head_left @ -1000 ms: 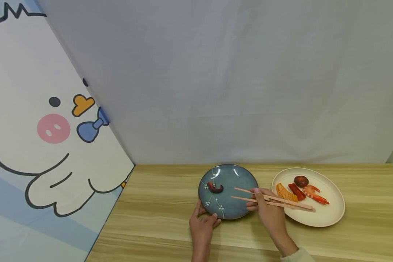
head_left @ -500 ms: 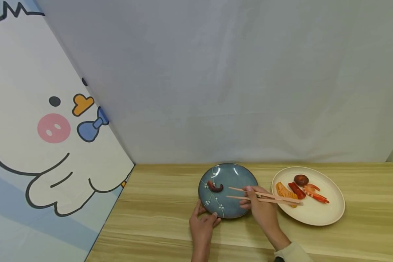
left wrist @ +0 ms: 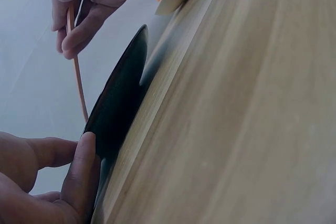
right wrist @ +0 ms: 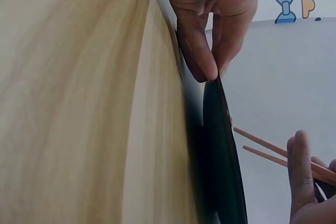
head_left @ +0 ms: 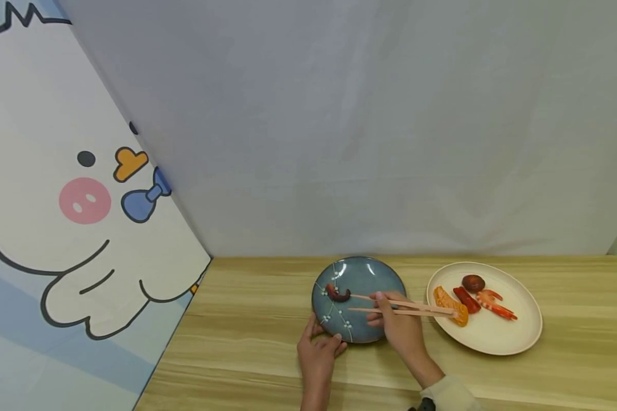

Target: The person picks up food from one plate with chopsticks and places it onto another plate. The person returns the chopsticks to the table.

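Blue plate on wood-grain table; brown curl lies on it, left of middle. Left hand pinches the plate's near-left edge. Right hand holds chopsticks, tips parted over the plate; upper tip is at the curl's end, whether touching I cannot tell. Step in hand, as I judge it: lining up chopsticks with curl. Next move seems to call for straddling it with both tips, then a light squeeze, plate held steady; the curved shape might roll. Pale plate to the right bears shrimp, red piece, orange piece, brown ball. Brands, labels, writing: none readable; cartoon panel bears pictures only.
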`<state>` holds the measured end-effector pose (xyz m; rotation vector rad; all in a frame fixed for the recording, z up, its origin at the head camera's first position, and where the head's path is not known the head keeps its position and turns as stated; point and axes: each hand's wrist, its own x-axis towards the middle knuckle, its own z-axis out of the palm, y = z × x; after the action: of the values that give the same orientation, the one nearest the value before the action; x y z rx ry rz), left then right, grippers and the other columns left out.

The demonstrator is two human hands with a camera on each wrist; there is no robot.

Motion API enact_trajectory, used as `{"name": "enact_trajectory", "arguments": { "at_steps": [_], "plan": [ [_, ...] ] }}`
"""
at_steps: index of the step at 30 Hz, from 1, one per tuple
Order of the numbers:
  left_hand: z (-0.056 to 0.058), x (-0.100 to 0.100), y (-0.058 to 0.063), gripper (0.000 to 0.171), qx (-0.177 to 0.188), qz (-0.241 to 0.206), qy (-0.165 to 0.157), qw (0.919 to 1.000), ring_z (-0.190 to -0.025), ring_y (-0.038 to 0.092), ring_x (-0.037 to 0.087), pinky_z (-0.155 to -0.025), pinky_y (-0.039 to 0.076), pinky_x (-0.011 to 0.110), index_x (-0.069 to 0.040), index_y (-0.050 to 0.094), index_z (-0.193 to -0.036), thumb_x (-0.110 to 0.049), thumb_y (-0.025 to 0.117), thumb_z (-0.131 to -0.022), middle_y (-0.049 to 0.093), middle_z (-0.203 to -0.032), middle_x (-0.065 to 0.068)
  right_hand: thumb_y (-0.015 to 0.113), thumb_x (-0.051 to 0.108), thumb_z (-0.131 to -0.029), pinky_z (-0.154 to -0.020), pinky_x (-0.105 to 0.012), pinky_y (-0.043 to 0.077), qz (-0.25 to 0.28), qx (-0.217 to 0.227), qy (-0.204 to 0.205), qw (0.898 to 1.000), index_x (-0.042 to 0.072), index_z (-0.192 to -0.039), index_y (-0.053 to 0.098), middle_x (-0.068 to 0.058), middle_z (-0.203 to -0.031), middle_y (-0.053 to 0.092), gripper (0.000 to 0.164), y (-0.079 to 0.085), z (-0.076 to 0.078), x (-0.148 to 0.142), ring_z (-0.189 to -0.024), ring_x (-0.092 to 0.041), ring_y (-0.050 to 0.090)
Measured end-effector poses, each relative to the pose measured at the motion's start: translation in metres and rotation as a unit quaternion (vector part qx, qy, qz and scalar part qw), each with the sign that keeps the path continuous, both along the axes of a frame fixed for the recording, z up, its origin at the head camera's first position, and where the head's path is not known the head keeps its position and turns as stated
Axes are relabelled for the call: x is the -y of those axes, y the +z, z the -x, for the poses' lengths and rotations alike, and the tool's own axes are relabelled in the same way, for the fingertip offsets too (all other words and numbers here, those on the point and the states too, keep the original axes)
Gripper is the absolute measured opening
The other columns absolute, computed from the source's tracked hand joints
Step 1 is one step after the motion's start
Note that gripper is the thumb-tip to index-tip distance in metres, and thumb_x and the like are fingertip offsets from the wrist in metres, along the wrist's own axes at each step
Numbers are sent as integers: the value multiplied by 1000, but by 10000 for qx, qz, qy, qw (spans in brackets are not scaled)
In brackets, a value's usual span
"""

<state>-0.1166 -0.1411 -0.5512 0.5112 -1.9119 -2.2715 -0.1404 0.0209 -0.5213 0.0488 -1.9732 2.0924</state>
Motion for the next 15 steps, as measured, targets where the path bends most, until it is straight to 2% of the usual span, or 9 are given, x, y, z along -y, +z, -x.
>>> {"name": "enact_trajectory", "arguments": {
  "at_steps": [15],
  "plan": [
    [0, 1, 0, 86, 26, 1, -17, 10000, -73, 63, 13, -69, 68, 27, 13, 30, -159, 23, 69, -83, 49, -121, 24, 56, 3, -108, -63, -28, 68, 109, 205, 0, 9997, -19, -111, 70, -28, -93, 65, 26, -1, 6, 9, -67, -9, 73]
  ]
}}
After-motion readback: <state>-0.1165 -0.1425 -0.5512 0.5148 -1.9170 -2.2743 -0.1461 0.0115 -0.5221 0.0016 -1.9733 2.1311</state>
